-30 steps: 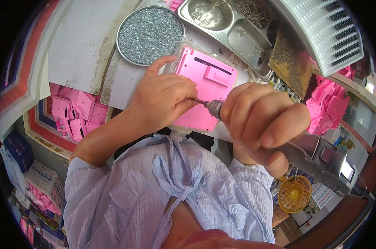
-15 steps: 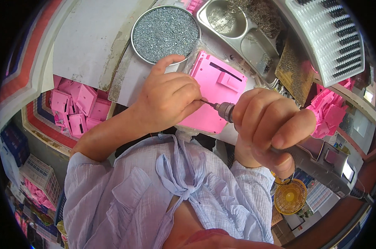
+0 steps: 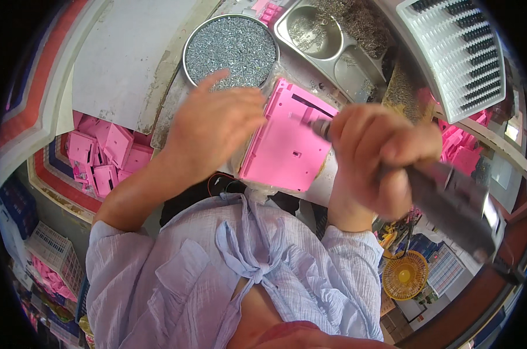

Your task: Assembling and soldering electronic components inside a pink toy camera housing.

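Observation:
A pink plastic panel (image 3: 286, 145) lies flat on the bench in front of me. My right hand (image 3: 379, 157) grips a dark electric screwdriver (image 3: 449, 198), its tip over the panel's upper right part. My left hand (image 3: 214, 125) hovers over the panel's left edge with fingers spread, reaching toward a round metal pan of small screws (image 3: 231, 46). It holds nothing that I can see.
A steel tray with compartments of metal parts (image 3: 333, 35) stands behind the panel. A white ribbed rack (image 3: 455, 52) is at the far right. Bins of pink plastic parts sit at the left (image 3: 106, 154) and right (image 3: 458, 154). A small yellow fan (image 3: 404, 274) is below.
My left hand has lifted off the panel and opened, moving toward the screw pan. The screwdriver tip has shifted up and right over the panel.

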`<act>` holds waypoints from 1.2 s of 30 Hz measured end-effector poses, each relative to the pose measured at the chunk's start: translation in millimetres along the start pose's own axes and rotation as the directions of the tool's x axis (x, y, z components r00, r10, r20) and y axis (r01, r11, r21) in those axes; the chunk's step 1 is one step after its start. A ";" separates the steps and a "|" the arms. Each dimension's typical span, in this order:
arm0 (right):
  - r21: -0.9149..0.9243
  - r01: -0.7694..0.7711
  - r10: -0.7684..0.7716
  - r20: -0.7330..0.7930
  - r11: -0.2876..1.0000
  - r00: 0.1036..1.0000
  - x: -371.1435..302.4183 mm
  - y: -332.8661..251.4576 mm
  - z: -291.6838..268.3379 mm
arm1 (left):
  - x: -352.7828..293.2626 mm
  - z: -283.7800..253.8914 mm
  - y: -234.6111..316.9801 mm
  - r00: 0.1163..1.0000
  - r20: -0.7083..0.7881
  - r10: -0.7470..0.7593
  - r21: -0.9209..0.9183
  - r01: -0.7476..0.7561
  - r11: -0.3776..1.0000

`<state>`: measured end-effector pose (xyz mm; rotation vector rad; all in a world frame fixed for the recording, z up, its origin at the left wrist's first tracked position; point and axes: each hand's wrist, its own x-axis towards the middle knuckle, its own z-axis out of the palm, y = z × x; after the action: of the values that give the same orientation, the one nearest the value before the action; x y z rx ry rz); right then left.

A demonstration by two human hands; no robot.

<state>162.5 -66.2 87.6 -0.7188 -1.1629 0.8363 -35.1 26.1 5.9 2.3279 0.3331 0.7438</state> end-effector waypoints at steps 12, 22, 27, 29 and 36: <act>-0.184 -0.066 0.050 -0.091 0.981 0.995 12.0 57.3 -12.3 | -25.5 35.0 18.4 0.995 -0.041 0.095 0.060 -0.093 0.994; -0.043 -0.068 0.067 -0.014 0.997 0.998 10.3 28.3 -4.6 | -30.4 40.7 22.1 0.997 -0.051 0.054 0.079 -0.050 0.996; -0.169 -0.178 0.161 -0.108 0.969 0.981 3.1 31.7 4.9 | -33.7 43.1 16.9 0.995 -0.054 0.080 0.110 -0.074 0.991; -0.195 -0.196 0.176 -0.114 0.961 0.978 0.1 30.0 8.9 | -33.5 45.7 17.2 0.995 -0.070 0.072 0.112 -0.064 0.992; -0.371 -0.139 0.156 0.015 0.918 0.988 -6.9 47.9 -1.8 | -36.6 42.5 20.5 0.996 -0.059 0.073 0.126 -0.065 0.990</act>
<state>154.1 -47.7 43.6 -1.1153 -1.3358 0.7676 -38.7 -26.4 -22.3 2.4463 0.3366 0.8548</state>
